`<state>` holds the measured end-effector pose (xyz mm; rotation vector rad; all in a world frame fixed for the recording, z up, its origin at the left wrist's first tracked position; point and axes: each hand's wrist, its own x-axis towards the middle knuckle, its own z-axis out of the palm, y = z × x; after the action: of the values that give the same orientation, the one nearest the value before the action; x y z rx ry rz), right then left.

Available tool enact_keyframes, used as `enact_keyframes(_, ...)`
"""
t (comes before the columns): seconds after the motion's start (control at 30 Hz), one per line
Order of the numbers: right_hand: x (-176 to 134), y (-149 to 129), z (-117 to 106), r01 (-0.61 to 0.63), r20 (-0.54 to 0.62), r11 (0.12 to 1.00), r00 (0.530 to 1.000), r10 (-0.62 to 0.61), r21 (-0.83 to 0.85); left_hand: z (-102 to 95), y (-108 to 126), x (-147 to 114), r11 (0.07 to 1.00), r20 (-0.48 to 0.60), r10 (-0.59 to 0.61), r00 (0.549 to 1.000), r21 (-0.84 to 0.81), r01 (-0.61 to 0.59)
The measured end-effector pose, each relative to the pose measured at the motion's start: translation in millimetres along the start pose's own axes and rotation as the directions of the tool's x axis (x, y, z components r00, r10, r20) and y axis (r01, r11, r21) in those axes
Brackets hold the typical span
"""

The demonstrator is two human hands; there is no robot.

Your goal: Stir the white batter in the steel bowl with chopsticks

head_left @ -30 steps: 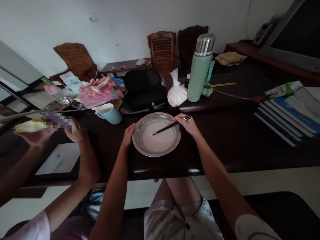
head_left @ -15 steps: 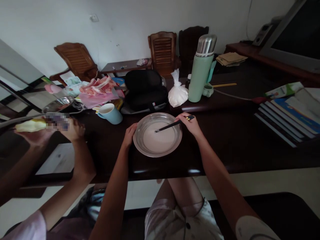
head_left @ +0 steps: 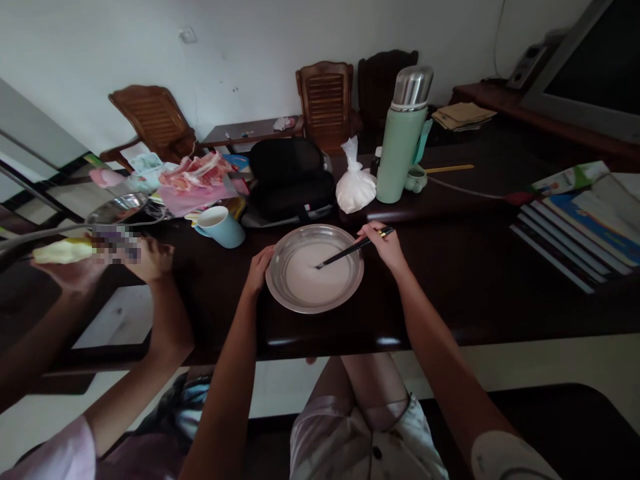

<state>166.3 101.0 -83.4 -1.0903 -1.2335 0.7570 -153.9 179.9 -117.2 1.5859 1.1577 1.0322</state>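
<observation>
so there's one dark wooden table [head_left: 450, 287] running across everything, three wooden chairs [head_left: 327, 100] at the far side, and one tv [head_left: 595, 87] far right. one open black case [head_left: 290, 180] sits past the middle, and on the right there's one stack of books [head_left: 575, 243], at least four by the edges. one tall green thermos [head_left: 399, 157] stands upright, far and a bit right of center.

two metal bowls: the big steel bowl [head_left: 278, 293] is near the table's near edge, center, with pale liquid [head_left: 310, 287] in it, and a second metal bowl [head_left: 120, 208] is off left. four hands total. the left hand [head_left: 259, 270] is curled against the bowl's left side, can't tell if it's really gripping. the right hand [head_left: 383, 245] is closed around dark chopsticks [head_left: 345, 253], tips at the liquid, can't count the sticks. another person's two hands [head_left: 153, 257] hold one pale yellow thing [head_left: 65, 251] on the left.

smaller stuff: one tied bag of white stuff [head_left: 355, 190] left of the thermos, one light blue mug [head_left: 223, 229] left of the big bowl.
</observation>
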Motion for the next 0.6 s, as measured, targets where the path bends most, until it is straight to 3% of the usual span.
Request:
enact_keyframes(0.2, -4, -2, 9, 0.005, 0.172, 1.000, 0.985, -0.001, -0.023, 0.6, 2, -2, 1.000, 0.000, 0.003, 1.000, -0.003, -0.003)
enact_keyframes(0.3, -2, -1, 7, 0.024, 0.094, 0.999, 0.995, -0.022, -0.024, -0.1, 3, -5, 0.998, -0.012, 0.058, 0.998, 0.040, -0.058)
enact_keyframes(0.4, 1, 1, 1, 0.002, -0.027, 1.000, 1.000, -0.002, 0.010, 0.3, 8, -7, 0.989, -0.120, 0.142, 0.983, 0.064, -0.135)
enact_keyframes(0.5, 0, 0, 1, -0.028, 0.025, 0.999, 0.999, 0.027, 0.032, 8.4, 30, -19, 0.935, -0.279, 0.349, 0.895, 0.175, -0.310)
enact_keyframes(0.53, -1, 0, 3, -0.029, 0.067, 0.999, 0.997, 0.027, 0.027, 13.6, 43, -29, 0.893, -0.296, 0.439, 0.848, 0.249, -0.375)
enact_keyframes(0.6, -3, -2, 6, -0.007, 0.129, 1.000, 0.992, 0.006, 0.003, 25.8, 76, -58, 0.783, -0.225, 0.594, 0.772, 0.383, -0.491)
